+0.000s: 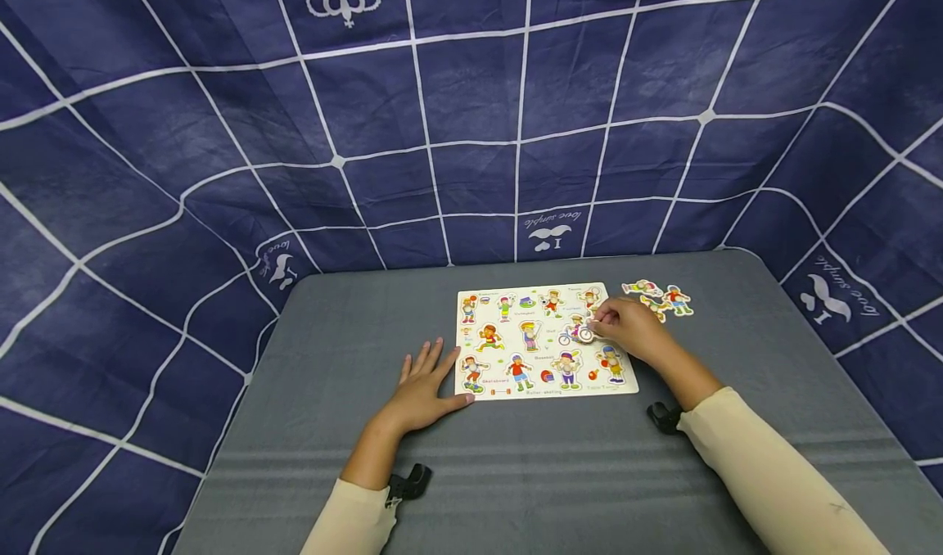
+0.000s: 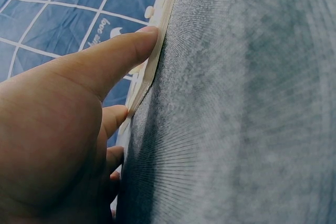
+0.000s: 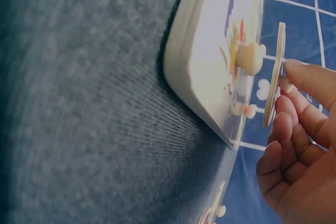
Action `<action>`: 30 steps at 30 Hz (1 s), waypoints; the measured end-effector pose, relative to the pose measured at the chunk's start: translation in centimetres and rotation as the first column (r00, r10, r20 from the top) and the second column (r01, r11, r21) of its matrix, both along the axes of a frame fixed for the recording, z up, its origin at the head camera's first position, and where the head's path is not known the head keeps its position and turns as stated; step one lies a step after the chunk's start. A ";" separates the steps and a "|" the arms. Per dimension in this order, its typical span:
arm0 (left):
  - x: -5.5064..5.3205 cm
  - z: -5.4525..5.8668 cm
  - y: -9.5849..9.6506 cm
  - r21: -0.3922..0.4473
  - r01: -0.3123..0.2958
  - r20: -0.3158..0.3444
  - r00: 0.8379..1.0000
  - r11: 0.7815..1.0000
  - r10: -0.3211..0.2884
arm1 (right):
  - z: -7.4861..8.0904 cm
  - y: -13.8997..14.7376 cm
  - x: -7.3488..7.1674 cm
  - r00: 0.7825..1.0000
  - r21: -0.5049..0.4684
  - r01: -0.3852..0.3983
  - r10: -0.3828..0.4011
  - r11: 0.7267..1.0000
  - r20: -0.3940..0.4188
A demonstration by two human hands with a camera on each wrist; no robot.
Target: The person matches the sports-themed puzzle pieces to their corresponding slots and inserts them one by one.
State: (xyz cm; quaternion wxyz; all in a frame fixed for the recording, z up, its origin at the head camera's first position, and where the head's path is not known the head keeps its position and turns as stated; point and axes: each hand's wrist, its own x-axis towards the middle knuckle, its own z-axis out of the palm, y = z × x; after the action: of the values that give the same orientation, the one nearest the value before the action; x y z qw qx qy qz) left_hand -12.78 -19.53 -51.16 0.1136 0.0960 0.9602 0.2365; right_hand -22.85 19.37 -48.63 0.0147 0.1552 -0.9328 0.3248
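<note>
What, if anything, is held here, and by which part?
The right hand pinches a flat puzzle piece by the small knob on its face. The left hand touches the edge of the board, gripping nothing.

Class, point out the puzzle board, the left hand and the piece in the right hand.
Puzzle board (image 1: 512, 336), head view: bare surface.
Left hand (image 1: 420, 391), head view: back.
Piece (image 3: 277, 69), right wrist view: thin edge.

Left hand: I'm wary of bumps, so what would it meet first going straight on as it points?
The left hand would likely meet the wooden puzzle board first; the thumb touches its edge, though depth at the index fingertip is unclear.
</note>
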 end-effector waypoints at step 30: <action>0.0 0.0 -0.1 0.019 0.005 -0.008 1.000 1.000 -0.005 | -0.8 -3.1 -1.9 0.985 0.116 -0.149 0.137 0.982 0.107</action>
State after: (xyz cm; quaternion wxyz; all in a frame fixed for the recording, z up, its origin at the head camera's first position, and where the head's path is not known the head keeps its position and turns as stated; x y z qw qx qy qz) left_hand -12.78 -19.61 -51.13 0.1096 0.1005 0.9580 0.2452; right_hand -24.72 16.25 -49.39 -0.0644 0.2061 -0.9371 0.2741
